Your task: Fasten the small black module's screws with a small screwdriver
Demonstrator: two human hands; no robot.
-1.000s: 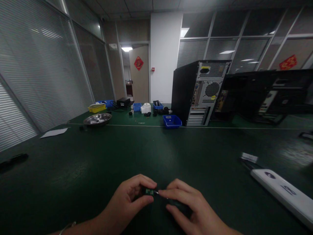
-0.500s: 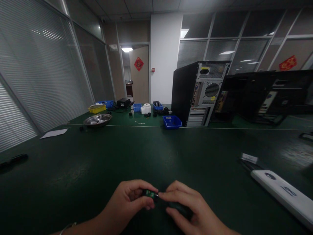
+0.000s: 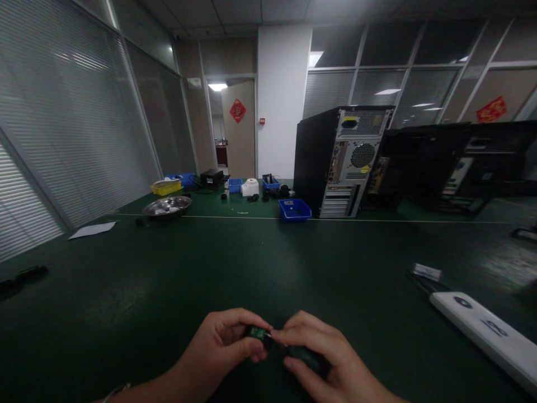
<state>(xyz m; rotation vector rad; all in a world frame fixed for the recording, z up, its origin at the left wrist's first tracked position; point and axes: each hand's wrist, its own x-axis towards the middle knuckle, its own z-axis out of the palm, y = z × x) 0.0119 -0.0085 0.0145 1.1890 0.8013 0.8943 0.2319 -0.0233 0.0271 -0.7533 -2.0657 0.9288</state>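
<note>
My left hand (image 3: pixel 229 341) is closed in a pinch around a small green circuit board in a black housing (image 3: pixel 257 333), just above the table near its front edge. The board's green face points up toward me. Close on its right is my right hand (image 3: pixel 319 347), fingers curled, with the index fingertip at the housing's right end. A dark, rounded, elongated object (image 3: pixel 308 358) shows between the thumb and fingers of that hand. Its kind is too dark to make out, and the palm hides part of it.
The green table (image 3: pixel 201 263) spreads ahead. On the right lies a white power-bank-like device (image 3: pixel 482 322) with a cable. Farther back are a blue bin (image 3: pixel 295 210), a metal bowl (image 3: pixel 166 206), a computer tower (image 3: pixel 319 162) and a yellow tray (image 3: pixel 166 187). A paper sheet (image 3: pixel 92 230) lies left.
Both hands stay nearly in place. The small circuit board in the left hand has turned very slightly, and the right index finger remains at its end.
</note>
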